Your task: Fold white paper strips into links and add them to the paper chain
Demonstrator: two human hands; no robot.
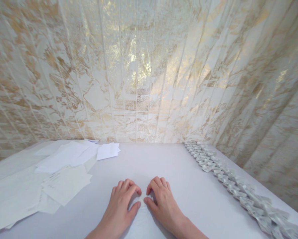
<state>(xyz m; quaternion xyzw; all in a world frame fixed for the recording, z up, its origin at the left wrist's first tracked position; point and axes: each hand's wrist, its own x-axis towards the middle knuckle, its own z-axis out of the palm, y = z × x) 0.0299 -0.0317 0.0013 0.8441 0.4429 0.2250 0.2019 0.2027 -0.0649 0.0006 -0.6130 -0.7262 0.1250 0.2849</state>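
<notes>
My left hand [122, 204] and my right hand [162, 202] rest near the front middle of the white table [151, 159], facing each other with a small gap between. On each hand the fingers curve down to the surface, and thumb and index fingertip stay apart. In the gap, a pale, faintly creased strip, perhaps thin white paper [143, 220], runs toward the front edge. Its outline barely stands out from the tabletop. Nothing else can be made out within either hand's grasp.
Loose white sheets [71, 154] and larger pale sheets [14, 192] overlap on the left. A small white paper stack [108, 151] sits at the back. Overlapping folded greyish pieces [238, 189] line the right side. Behind hangs a gold-patterned curtain [139, 83].
</notes>
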